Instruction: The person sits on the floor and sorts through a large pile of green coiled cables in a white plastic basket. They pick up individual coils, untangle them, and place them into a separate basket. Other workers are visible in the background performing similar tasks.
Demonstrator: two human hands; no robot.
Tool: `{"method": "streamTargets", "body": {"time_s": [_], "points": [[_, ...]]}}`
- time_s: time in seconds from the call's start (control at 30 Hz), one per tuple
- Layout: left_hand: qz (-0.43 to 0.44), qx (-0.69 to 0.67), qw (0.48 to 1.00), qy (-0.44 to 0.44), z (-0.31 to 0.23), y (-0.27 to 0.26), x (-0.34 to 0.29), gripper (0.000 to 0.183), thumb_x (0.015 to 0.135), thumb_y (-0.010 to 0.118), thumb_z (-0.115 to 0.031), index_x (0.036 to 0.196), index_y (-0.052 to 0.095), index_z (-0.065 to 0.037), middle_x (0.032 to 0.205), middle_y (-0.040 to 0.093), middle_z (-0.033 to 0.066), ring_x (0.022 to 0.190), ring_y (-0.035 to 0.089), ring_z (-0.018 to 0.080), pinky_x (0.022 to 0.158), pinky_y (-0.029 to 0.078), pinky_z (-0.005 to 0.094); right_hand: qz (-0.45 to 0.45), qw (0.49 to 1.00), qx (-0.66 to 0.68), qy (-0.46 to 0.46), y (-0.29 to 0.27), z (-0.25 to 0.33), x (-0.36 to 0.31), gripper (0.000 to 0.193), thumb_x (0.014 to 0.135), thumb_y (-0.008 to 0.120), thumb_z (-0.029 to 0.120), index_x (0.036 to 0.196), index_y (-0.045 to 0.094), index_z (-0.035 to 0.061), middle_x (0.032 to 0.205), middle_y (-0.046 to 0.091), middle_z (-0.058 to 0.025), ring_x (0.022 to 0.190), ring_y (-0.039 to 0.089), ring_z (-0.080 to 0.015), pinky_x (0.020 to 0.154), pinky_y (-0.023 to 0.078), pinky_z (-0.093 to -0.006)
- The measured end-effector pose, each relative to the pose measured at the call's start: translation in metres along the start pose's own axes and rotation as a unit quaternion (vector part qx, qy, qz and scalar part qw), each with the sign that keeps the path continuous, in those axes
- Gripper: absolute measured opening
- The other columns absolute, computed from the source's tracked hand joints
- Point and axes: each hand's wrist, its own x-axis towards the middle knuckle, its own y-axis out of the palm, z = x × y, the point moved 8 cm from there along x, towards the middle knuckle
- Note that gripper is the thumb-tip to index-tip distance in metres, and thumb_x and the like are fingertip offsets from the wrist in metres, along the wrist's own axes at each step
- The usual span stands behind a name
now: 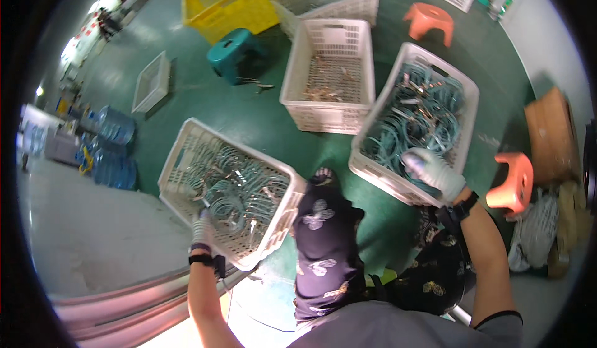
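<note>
My left hand (203, 228), in a pale glove, is at the near left rim of a white perforated crate (278, 243). Most of its fingers are hidden, so I cannot tell whether it grips the rim or a coil. Inside this crate lie many pale green coiled cables (227, 205) with metallic ends. My right hand (429, 169), gloved too, reaches over the near side of a second white crate (469, 124). Its fingers curl down onto a heap of green coiled cables (410, 124); what they hold is hidden.
Ahead stands a white crate (328, 115) holding scattered small brownish pieces, with another white crate (367, 6) and a yellow crate (233, 9) behind. A teal stool (233, 49), two orange stools (432, 19), a cardboard box (550, 136) and blue water jugs (115, 164) stand around. My legs are between the cable crates.
</note>
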Motion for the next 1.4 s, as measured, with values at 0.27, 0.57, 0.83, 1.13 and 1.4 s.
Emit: {"method": "streamTargets", "body": {"time_s": [0.27,0.57,0.83,1.13,1.4], "points": [[0.083,-0.026,0.967,0.240,-0.229,0.142,-0.120,0.048,0.100,0.057,-0.022,0.143,0.047,-0.001,0.139,0.054,0.0107,0.125,0.051,0.0205,0.109,0.038,0.0368,0.336,0.905,-0.263,0.005,0.167,-0.115,-0.001,0.033,0.088,0.062,0.032,0.114,0.068,0.0132,0.104,0.071,-0.0123,0.097,0.067,-0.0299,0.084,0.051,-0.0418],[0.385,-0.189,0.863,0.266,-0.318,0.357,-0.224,0.063,0.091,0.069,-0.039,0.136,0.054,0.002,0.133,0.057,0.0223,0.123,0.056,0.0316,0.109,0.038,0.0466,0.175,0.952,-0.251,-0.026,0.319,-0.215,0.047,0.038,0.095,0.051,0.037,0.111,0.067,0.0058,0.094,0.070,-0.0211,0.086,0.067,-0.0374,0.078,0.052,-0.0469],[0.560,-0.156,0.813,-0.033,-0.287,0.391,-0.232,0.057,0.101,0.055,-0.020,0.149,0.034,0.003,0.143,0.049,0.0163,0.127,0.052,0.0225,0.109,0.037,0.0375,0.214,0.873,-0.395,-0.191,0.384,-0.291,0.028,0.035,0.098,0.046,0.039,0.114,0.066,0.0150,0.095,0.070,-0.0123,0.086,0.067,-0.0330,0.075,0.051,-0.0452],[0.592,-0.087,0.801,0.016,-0.254,0.400,-0.231,0.063,0.098,0.060,-0.029,0.147,0.037,0.002,0.136,0.055,0.0103,0.116,0.058,0.0178,0.102,0.041,0.0317,0.135,0.900,-0.379,-0.167,0.302,-0.284,0.038,0.026,0.090,0.054,0.022,0.108,0.071,0.0116,0.105,0.070,-0.0148,0.095,0.068,-0.0328,0.081,0.054,-0.0440],[0.525,-0.188,0.830,0.015,-0.263,0.411,-0.238,0.057,0.098,0.060,-0.033,0.140,0.046,0.003,0.121,0.065,0.0159,0.099,0.067,0.0233,0.078,0.058,0.0360,0.333,0.794,-0.480,-0.168,0.196,-0.143,-0.003,0.025,0.087,0.056,0.018,0.106,0.069,0.0086,0.097,0.072,-0.0139,0.094,0.068,-0.0364,0.083,0.054,-0.0454]]}}
